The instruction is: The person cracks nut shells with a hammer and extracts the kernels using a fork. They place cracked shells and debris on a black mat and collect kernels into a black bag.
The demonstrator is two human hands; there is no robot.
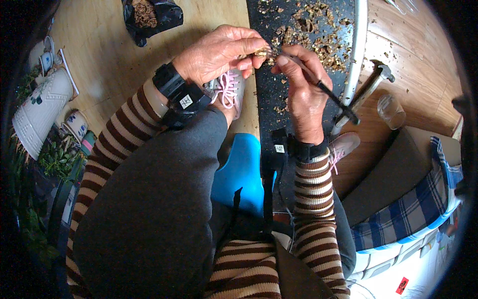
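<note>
Near the top centre, my left hand (227, 50) pinches a small brown piece, seemingly a piece of walnut (262, 53), between thumb and fingers. My right hand (304, 82) grips a thin metal tool with a black handle (332, 95) like a pen, its tip side toward the piece; the tip itself is hard to make out. Below and beyond the right hand, broken brown shell bits (317, 41) are scattered over a black speckled board (272, 112). A black plastic bag (170, 15) of brown pieces (145, 14) lies at the upper left.
A hammer (362, 93) leans over the white metal rail (354, 56) right of the board. On the wooden floor lies a clear cup (391, 111). A blue plastic object (241, 168) is between my legs. A white planter (44, 108) and plants (61, 157) stand at the left, a plaid-covered seat (403, 209) at the right.
</note>
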